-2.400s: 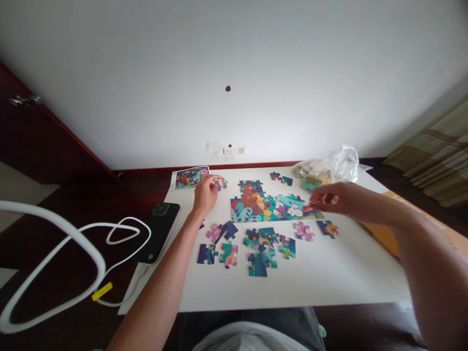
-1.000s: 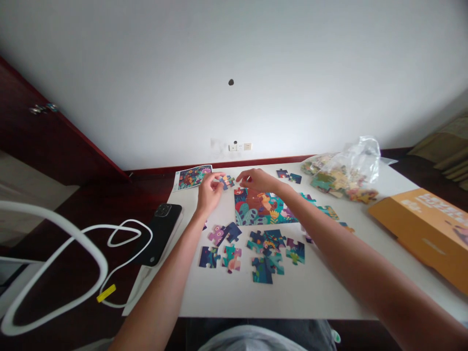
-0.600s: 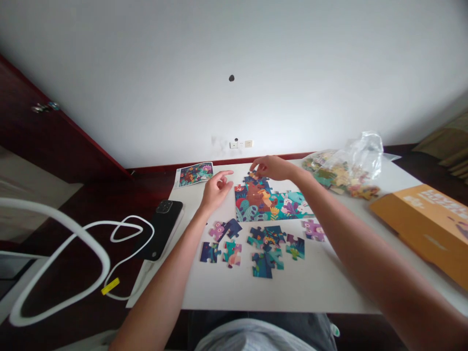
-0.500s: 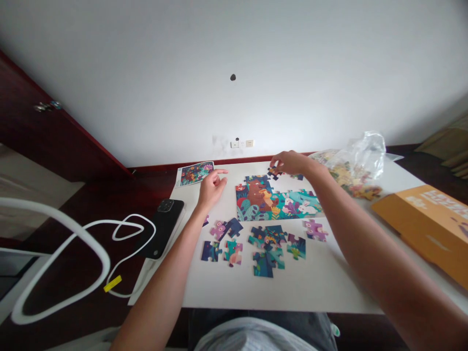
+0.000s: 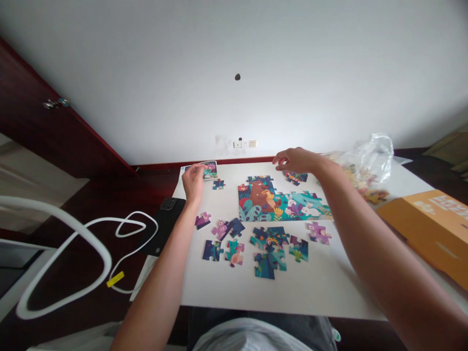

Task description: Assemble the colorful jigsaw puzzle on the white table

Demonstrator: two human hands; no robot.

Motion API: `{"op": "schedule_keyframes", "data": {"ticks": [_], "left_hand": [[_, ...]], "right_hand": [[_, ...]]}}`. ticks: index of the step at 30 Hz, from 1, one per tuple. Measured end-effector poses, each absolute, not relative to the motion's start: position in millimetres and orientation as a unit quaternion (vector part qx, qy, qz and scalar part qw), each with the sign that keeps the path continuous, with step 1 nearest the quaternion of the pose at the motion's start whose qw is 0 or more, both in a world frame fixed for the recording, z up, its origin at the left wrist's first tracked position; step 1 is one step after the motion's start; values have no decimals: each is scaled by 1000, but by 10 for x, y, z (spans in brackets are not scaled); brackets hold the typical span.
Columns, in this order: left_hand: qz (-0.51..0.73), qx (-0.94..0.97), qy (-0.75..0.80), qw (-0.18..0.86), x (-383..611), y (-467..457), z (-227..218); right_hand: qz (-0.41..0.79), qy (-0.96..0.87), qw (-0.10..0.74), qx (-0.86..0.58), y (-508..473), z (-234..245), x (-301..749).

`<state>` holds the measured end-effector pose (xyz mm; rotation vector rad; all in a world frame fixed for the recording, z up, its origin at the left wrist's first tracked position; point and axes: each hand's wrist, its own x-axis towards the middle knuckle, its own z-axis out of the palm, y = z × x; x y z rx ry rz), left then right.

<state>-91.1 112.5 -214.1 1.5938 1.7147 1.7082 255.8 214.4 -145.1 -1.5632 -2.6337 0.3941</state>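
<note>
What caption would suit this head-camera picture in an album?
Left hand at the picture card, right hand over loose pieces beside the half-built jigsaw on a white table.

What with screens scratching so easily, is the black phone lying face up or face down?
Face down: the phone shows its plain back, with the camera lenses at its far end.

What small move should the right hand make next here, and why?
Probably lower the right hand and pinch one of the loose pieces under its fingers: it hovers open just above them, and the puzzle beside them is unfilled at its upper right.
</note>
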Motion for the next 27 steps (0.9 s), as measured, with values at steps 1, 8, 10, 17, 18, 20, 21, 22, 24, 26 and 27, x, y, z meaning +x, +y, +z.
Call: {"op": "schedule_keyframes", "data": {"ticks": [1, 8, 10, 17, 18, 20, 21, 22, 24, 26, 27], "left_hand": [[557, 540, 623, 105, -900, 1097, -2115], [202, 590, 781, 41, -810, 936, -2015], [165, 600, 781, 54, -840, 938, -2030], [104, 618, 773, 94, -900, 963, -2096], [101, 618, 774, 94, -893, 965, -2104], [101, 617, 774, 96, -881, 970, -2118], [100, 618, 773, 98, -878, 973, -2124], [100, 619, 773, 99, -878, 975, -2131], [101, 620, 771, 102, -886, 979, -2145], [103, 620, 770, 106, -896, 979, -2161], [105, 620, 770, 109, -901, 980, -2170]], "right_hand": [[131, -858, 44, -495, 2101, -1408, 2523], [82, -839, 187, -504, 1908, -1183, 2470], [80, -836, 207, -502, 1889, -1144, 2489], [81, -816, 273, -503, 1799, -919, 2756], [79, -813, 270, -509, 1778, -875, 2809], [72, -809, 268, -518, 1726, -783, 2896], [68, -807, 271, -520, 1694, -737, 2925], [64, -808, 275, -518, 1658, -692, 2942], [62, -813, 281, -506, 1576, -606, 2942], [67, -824, 273, -492, 1488, -536, 2905], [75, -834, 257, -483, 1445, -511, 2877]]}}
